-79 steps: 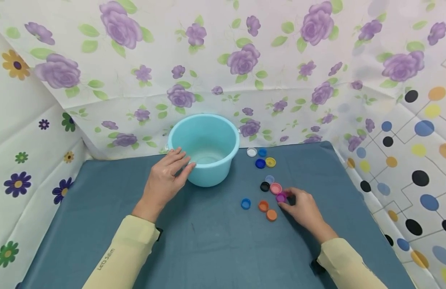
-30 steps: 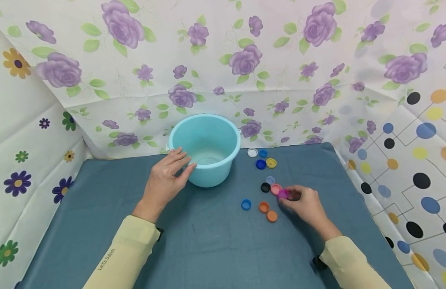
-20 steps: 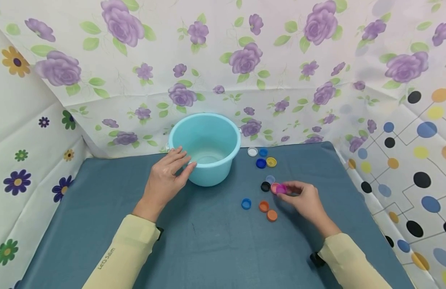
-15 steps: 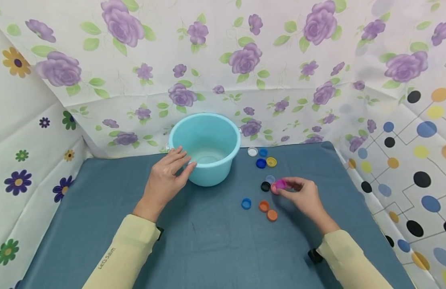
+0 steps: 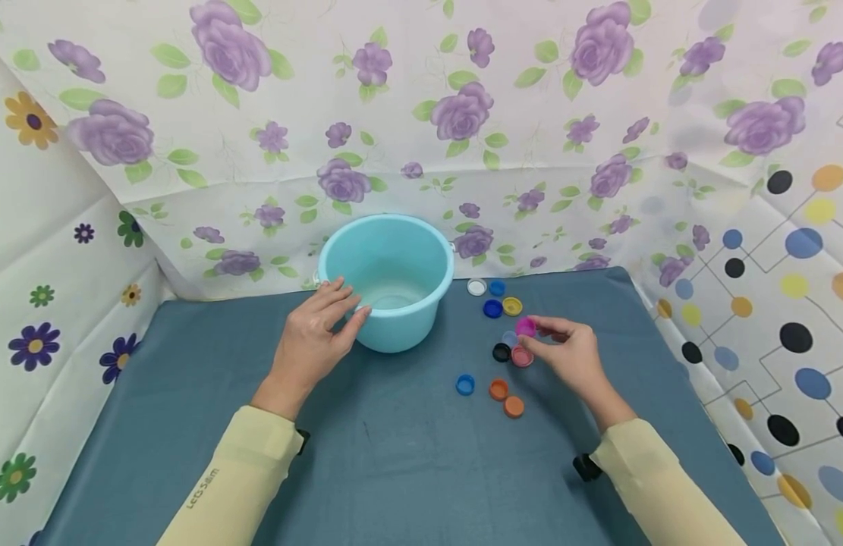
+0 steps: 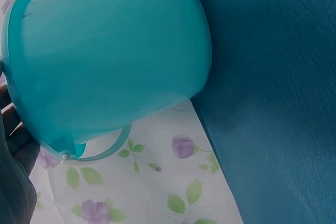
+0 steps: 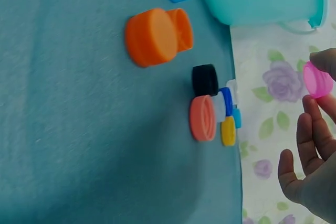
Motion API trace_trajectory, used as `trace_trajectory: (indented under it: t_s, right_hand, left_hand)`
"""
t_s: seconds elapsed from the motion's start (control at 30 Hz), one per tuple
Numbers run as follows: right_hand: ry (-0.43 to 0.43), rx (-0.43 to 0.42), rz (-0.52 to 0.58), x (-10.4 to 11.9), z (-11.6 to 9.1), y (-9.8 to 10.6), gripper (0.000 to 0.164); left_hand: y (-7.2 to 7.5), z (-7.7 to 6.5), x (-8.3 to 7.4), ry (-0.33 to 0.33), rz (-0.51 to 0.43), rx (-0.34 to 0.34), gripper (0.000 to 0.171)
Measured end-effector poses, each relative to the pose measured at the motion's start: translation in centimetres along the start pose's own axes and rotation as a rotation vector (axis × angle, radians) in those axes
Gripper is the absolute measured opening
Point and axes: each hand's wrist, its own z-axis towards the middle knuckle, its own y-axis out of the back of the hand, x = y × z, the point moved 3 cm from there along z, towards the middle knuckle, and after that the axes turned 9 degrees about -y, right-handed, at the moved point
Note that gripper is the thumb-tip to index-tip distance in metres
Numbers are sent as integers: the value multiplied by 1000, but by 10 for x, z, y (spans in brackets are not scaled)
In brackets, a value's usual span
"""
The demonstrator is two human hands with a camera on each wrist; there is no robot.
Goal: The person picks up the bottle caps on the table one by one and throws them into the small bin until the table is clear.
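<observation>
A magenta bottle cap (image 5: 526, 327) is pinched between the thumb and fingers of my right hand (image 5: 573, 355), lifted off the cloth. In the right wrist view this pink-looking cap (image 7: 318, 80) shows its open side. Just below it lie a salmon-pink cap (image 5: 522, 356), a black cap (image 5: 501, 353) and a pale blue cap (image 5: 509, 338). My left hand (image 5: 312, 334) rests on the near-left rim of a light blue bucket (image 5: 401, 330), fingers extended over the edge. From the left wrist, the bucket wall (image 6: 115, 56) fills much of the view.
Behind the held cap are a white cap (image 5: 476, 287), a blue cap (image 5: 497, 287), a dark blue cap (image 5: 492, 308) and a yellow cap (image 5: 512, 305). Nearer lie another blue cap (image 5: 465, 384) and two orange caps (image 5: 498, 390). Floral sheeting (image 5: 257, 197) stands behind the cloth-covered table (image 5: 407, 470).
My right hand has picked up the magenta cap from beside the salmon-pink one and carried it upward, away from me, past that cap. The left hand and bucket stay put.
</observation>
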Motion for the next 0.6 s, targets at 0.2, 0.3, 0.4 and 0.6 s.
trace_trajectory:
  t_s: [0.2,0.3,0.4,0.6]
  right_hand:
    - [29,-13,57,12,9,0,43]
    - [25,-5,74,19,14,1,43]
    - [40,-1,73,27,18,2,42]
    - [87,15,94,47,27,3,40]
  left_hand:
    - [0,0,0,-1,5,0,29]
    - [0,0,0,-4,5,-6,30]
    - [0,0,0,-6,4,-9,30]
    - [0,1,-1,-12,-1,-12,30]
